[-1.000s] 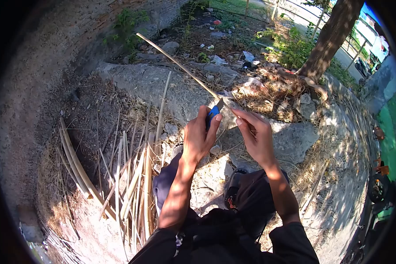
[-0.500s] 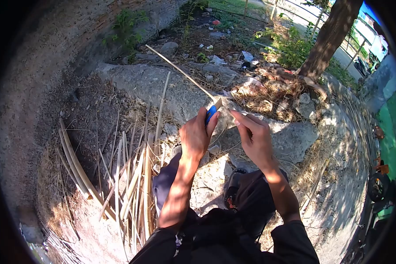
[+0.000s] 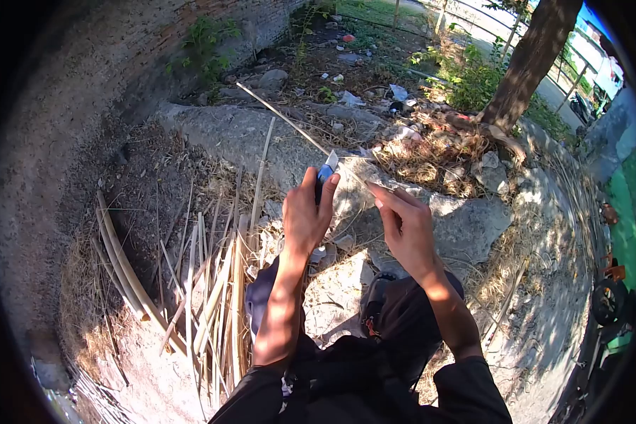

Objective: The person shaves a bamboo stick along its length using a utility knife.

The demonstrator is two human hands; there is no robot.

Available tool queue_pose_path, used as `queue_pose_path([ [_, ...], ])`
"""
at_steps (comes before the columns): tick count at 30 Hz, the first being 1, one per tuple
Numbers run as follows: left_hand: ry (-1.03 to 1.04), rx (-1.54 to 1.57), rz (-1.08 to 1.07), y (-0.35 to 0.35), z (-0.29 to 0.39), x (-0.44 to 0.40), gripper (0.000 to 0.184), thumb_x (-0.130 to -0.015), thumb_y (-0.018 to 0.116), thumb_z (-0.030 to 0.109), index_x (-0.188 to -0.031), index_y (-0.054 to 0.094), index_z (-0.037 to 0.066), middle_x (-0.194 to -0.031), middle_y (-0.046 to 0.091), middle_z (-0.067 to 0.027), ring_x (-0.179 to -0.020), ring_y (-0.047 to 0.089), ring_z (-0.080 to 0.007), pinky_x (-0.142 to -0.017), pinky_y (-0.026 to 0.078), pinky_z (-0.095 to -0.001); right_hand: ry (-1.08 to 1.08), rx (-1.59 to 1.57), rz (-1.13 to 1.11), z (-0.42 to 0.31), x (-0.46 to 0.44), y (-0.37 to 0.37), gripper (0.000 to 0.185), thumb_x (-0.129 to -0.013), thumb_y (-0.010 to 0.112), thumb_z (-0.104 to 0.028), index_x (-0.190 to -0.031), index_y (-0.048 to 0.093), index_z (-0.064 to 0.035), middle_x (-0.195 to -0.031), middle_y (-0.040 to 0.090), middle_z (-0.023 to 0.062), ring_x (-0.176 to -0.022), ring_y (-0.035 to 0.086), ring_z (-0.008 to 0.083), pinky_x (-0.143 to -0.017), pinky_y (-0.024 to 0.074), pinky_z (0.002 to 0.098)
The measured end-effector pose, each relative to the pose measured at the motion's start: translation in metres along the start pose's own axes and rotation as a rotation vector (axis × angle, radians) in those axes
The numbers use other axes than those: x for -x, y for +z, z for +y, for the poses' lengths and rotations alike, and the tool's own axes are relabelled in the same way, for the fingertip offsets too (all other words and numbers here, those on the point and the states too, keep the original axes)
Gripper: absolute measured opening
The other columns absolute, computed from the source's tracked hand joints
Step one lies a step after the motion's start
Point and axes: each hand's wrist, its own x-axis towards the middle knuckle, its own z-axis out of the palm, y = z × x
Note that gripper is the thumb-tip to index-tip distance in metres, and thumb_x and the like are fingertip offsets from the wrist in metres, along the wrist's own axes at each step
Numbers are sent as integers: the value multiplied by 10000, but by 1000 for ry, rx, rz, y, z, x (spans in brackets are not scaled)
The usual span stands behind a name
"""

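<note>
My left hand (image 3: 306,214) is closed round a blue-handled knife (image 3: 325,172), its short wide blade pointing up and away. Against or just beside the blade runs a thin pale wooden strip (image 3: 283,116), slanting from the upper left down towards my right hand (image 3: 408,225). The thumb and index finger of that hand pinch the strip's near end. Both hands are raised over my knees, a short way apart.
Split pale strips (image 3: 219,304) lie in a heap at the lower left. A long grey rock (image 3: 226,134) crosses in front of me, below litter and dry grass. A tree trunk (image 3: 533,67) stands upper right, a rough wall (image 3: 56,141) at left.
My left hand has moved left and slightly down with the knife, away from my right hand. The strip's far end has dropped lower. My right hand has moved little.
</note>
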Motion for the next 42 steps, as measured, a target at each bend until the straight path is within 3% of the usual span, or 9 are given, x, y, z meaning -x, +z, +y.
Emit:
queue_pose_path([
  [3, 5, 84, -40, -8, 6, 0, 477, -1109, 532, 470, -1037, 568, 0, -667, 641, -213, -658, 677, -456, -617, 473, -529, -5, -26, 45, 0, 0, 1, 367, -1015, 627, -29, -1361, 715, -112, -764, 584, 141, -622, 575, 278, -615, 457, 423],
  [4, 74, 186, -2, -2, 4, 4, 501, -1108, 549, 455, -1051, 574, -41, -666, 583, -192, -604, 587, -335, -579, 393, -469, -19, -42, 83, 0, -1, 1, 366, -1016, 632, -29, -1362, 715, -114, -758, 578, 139, -610, 564, 274, -605, 450, 422],
  [7, 113, 208, -105, 3, 5, 8, 461, -1112, 555, 426, -1049, 553, -31, -656, 576, -178, -594, 584, -331, -578, 397, -457, -32, -30, 85, 1, -2, 3, 377, -1009, 632, -13, -1363, 713, -116, -758, 578, 137, -606, 560, 277, -599, 449, 423],
  [14, 206, 92, -61, 10, 3, 10, 383, -1122, 540, 362, -1006, 550, -4, -611, 554, -198, -555, 577, -423, -543, 409, -481, -24, -15, 71, 3, -1, 4, 387, -1003, 625, -1, -1363, 714, -114, -769, 591, 136, -612, 569, 281, -612, 462, 421],
  [33, 191, -57, 32, 13, 7, 6, 392, -1104, 562, 430, -972, 554, 61, -597, 577, -186, -581, 629, -440, -535, 441, -511, 29, 56, 19, -6, -2, -5, 382, -995, 613, -9, -1362, 706, -62, -877, 690, 193, -701, 671, 357, -663, 517, 468],
  [35, 195, -82, 51, 13, 8, 4, 331, -1081, 609, 390, -986, 574, 75, -614, 632, -174, -602, 677, -425, -528, 488, -512, 45, 68, 8, -6, -4, -6, 371, -996, 613, -15, -1351, 712, -60, -880, 693, 196, -714, 681, 364, -666, 520, 473],
  [42, 179, -97, 60, 18, 11, 4, 406, -1107, 546, 443, -963, 572, 65, -608, 599, -190, -600, 644, -442, -549, 447, -527, 32, 81, 34, 2, -2, -5, 364, -995, 621, -27, -1344, 714, -71, -895, 704, 196, -751, 697, 396, -676, 535, 496],
])
